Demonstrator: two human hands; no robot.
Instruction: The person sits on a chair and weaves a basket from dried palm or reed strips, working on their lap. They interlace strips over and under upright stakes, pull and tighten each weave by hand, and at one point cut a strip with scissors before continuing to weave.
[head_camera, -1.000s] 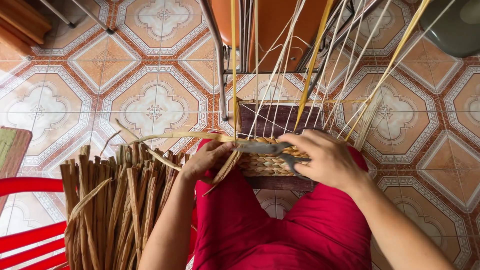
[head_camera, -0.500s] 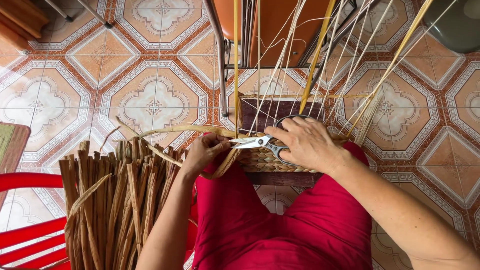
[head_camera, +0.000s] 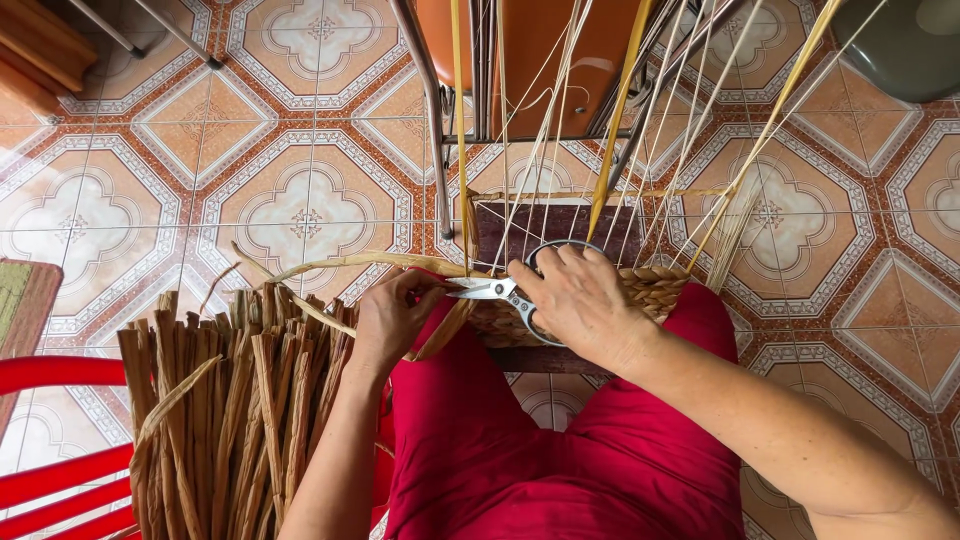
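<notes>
My right hand (head_camera: 580, 300) grips a pair of scissors (head_camera: 492, 290) with silver blades that point left. My left hand (head_camera: 392, 318) pinches a dried brown fibre strand (head_camera: 340, 265) right at the blade tips. Under both hands, on my lap in red trousers, rests a partly woven basket (head_camera: 660, 285) on a dark wooden block (head_camera: 540, 225). Several thin pale stakes (head_camera: 610, 150) rise from the weave toward the camera.
A bundle of dried brown strands (head_camera: 230, 410) stands at my left knee. A red plastic chair (head_camera: 60, 470) is at the lower left. A metal-legged orange chair (head_camera: 520, 60) stands ahead on the patterned tile floor (head_camera: 290, 190). A dark green bowl (head_camera: 910, 45) lies top right.
My right hand has slid left with the scissors, from over the basket rim to the strand held in my left hand. The blades now meet the strand.
</notes>
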